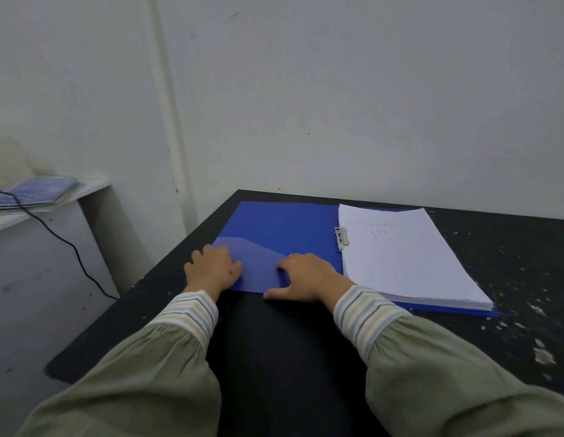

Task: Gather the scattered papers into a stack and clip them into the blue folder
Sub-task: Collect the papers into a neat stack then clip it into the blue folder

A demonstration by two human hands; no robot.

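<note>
The blue folder (pixel 274 225) lies open on the black table (pixel 284 357). A thick stack of white papers (pixel 407 260) sits on its right half, with the metal clip (pixel 342 238) at the stack's left edge. My left hand (pixel 211 269) grips the front left corner of the folder's left cover, fingers curled over its edge. My right hand (pixel 306 277) holds the same cover's front edge, with curled fingers on top and the thumb along the edge on the table. A paler pocket (pixel 258 263) shows between my hands.
White flecks (pixel 542 354) dot the right side of the table. A white wall stands close behind it. To the left, a low white shelf (pixel 91 187) holds blue books (pixel 34 192), and a black cable (pixel 69 244) hangs down to the floor.
</note>
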